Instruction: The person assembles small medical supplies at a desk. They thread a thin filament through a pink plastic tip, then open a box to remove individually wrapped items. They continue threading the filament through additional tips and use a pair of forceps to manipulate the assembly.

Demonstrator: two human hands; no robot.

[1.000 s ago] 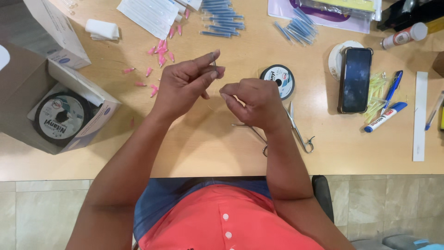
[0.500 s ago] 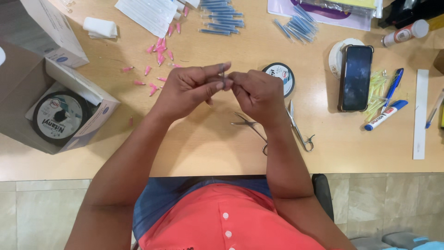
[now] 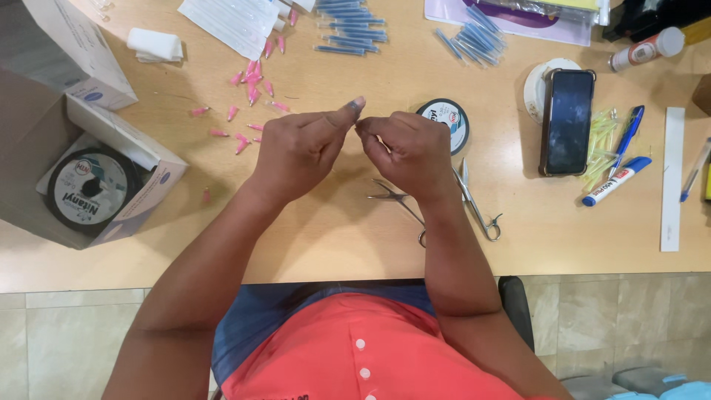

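My left hand (image 3: 300, 148) and my right hand (image 3: 411, 152) meet fingertip to fingertip above the wooden table (image 3: 333, 237). Both pinch something very small between thumb and fingers; it is too small to identify. A round black-and-white spool (image 3: 450, 118) lies just behind my right hand. Metal scissors (image 3: 478, 207) and metal forceps (image 3: 400, 204) lie on the table under my right wrist. Small pink caps (image 3: 248, 96) are scattered behind my left hand.
An open cardboard box (image 3: 44, 148) holding a black spool (image 3: 89, 189) stands at the left. Blue tubes (image 3: 466, 41) lie at the back. A dark phone (image 3: 566, 122), yellow pieces (image 3: 601, 144), blue pens (image 3: 622, 159) and a white strip (image 3: 670, 178) are at the right.
My hands have come together: the left hand's spread fingers closed into a pinch and both fingertips now touch. Nothing on the table has moved.
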